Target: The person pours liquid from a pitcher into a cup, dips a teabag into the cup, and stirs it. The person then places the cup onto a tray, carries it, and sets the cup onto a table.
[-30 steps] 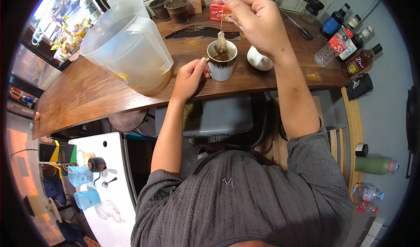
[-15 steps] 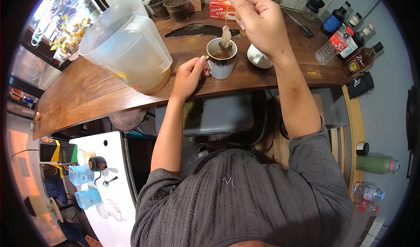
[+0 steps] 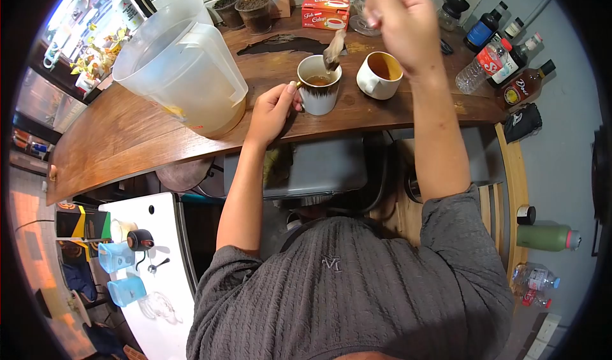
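Observation:
A white mug with a dark drip pattern (image 3: 319,96) stands near the counter's front edge, with brown liquid inside. My left hand (image 3: 273,113) is closed on its handle at the left side. Above the mug's right rim hangs a wet tea bag (image 3: 334,49), tilted to the right. Its string is too thin to follow clearly. My right hand (image 3: 408,25) is raised above and right of it, fingers pinched; the fingertips reach the top edge of the view. A white mug with a yellow inside (image 3: 380,75) stands below my right hand.
A large translucent pitcher (image 3: 191,73) stands left on the wooden counter (image 3: 121,143). Behind are potted soil cups (image 3: 256,14), a red tea box (image 3: 325,14) and a glass vessel (image 3: 363,17). Several bottles (image 3: 524,84) line the right end.
My right hand has moved right and up, and the tea bag has swung from over the mug to its right rim. The second mug shows more fully. My left hand stays on the handle.

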A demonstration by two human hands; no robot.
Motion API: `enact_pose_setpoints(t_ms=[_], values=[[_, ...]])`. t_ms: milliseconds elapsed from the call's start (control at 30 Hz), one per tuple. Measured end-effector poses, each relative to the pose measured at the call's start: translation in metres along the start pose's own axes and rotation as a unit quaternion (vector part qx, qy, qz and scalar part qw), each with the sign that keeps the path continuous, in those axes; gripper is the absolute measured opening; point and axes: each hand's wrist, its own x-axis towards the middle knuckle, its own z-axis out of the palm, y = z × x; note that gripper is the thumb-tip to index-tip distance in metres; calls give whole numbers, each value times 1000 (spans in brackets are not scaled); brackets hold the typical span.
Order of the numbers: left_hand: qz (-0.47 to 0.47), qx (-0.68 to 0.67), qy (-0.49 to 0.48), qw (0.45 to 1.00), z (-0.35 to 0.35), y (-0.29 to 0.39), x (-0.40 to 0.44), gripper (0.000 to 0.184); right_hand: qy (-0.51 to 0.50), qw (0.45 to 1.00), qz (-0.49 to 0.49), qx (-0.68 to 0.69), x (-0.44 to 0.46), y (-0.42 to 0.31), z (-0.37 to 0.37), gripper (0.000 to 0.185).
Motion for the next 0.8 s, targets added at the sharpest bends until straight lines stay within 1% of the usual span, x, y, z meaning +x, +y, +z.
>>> enact_pose_setpoints(t_ms=[100,133,300,367,400,433,467,500,533,567,600,667,700,767,800], values=[[2,-2,0,1000,0,-1,1,38,11,999,-32,6,10,-14,-15,24],[2,-6,-2,1000,0,-2,1,38,-3,1000,-28,-7,12,-17,-22,25],[-5,-8,-3,1000,-1,-2,1,38,15,1000,-13,-25,7,-8,-55,25],[-8,-7,-2,1000,-2,-4,1,38,13,998,16,-55,-2,14,-71,26],[-14,-2,-3,1000,-2,-5,1,37,11,998,42,-54,-9,22,-77,23],[-19,3,-4,1000,-3,-5,1,37,10,998,42,-53,-19,32,-84,23],[-21,4,-2,1000,-3,-6,1,37,29,994,73,-82,-32,45,-91,24],[-3,1,2,1000,-1,-5,1,37,49,987,102,-112,-46,56,-96,24],[15,-2,6,1000,0,-4,1,36,74,982,115,-133,-58,63,-99,24],[14,-2,6,1000,-1,-5,1,36,100,975,126,-154,-71,69,-102,24],[9,0,5,1000,-1,-7,1,36,101,975,127,-154,-84,74,-105,24],[0,2,1,1000,-1,-8,1,36,153,956,158,-196,-110,84,-113,25],[-3,3,2,1000,-1,-6,0,36,155,955,161,-196,-121,90,-117,25],[-8,4,-1,1000,-1,-3,1,36,159,929,210,-260,-141,101,-124,27],[-8,7,0,1000,-1,-2,0,37,148,933,223,-242,-147,104,-124,30]])
